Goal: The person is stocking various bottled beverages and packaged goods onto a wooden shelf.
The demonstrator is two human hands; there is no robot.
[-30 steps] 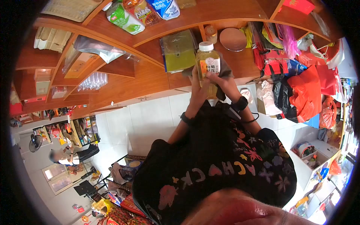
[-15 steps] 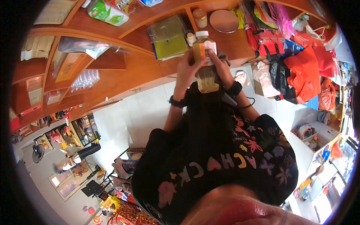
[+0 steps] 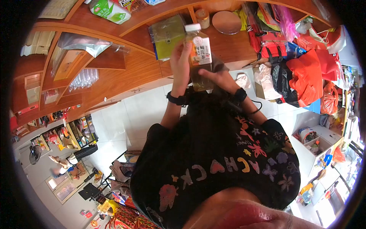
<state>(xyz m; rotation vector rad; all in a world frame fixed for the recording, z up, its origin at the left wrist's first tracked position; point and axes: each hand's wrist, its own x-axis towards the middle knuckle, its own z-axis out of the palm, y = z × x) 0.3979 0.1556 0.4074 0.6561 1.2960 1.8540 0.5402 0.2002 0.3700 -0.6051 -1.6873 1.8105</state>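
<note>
A clear plastic bottle [image 3: 201, 50] with a white cap, an orange-and-white label and yellowish contents is held upright in front of my chest. My left hand [image 3: 180, 65] is closed around its left side, the thumb reaching up near the label's edge. Against the lower right of the bottle is my right hand [image 3: 223, 79], its thumb lying across the front below the label. A dark, thin, cloth-like piece [image 3: 217, 65] shows between my right hand and the bottle; most of it is hidden.
Ahead is a wooden shelf unit [image 3: 225, 47] bearing a yellow-green folder [image 3: 167, 38], a lidded jar [image 3: 203, 18] and a round disc [image 3: 227, 22]. Red bags [image 3: 307, 76] and a black bag [image 3: 281, 78] crowd the right. Another person [image 3: 68, 163] is far off at lower left.
The bottle has moved up and left, and its label now faces me more fully. My right hand has slid from the label down to the bottle's lower part.
</note>
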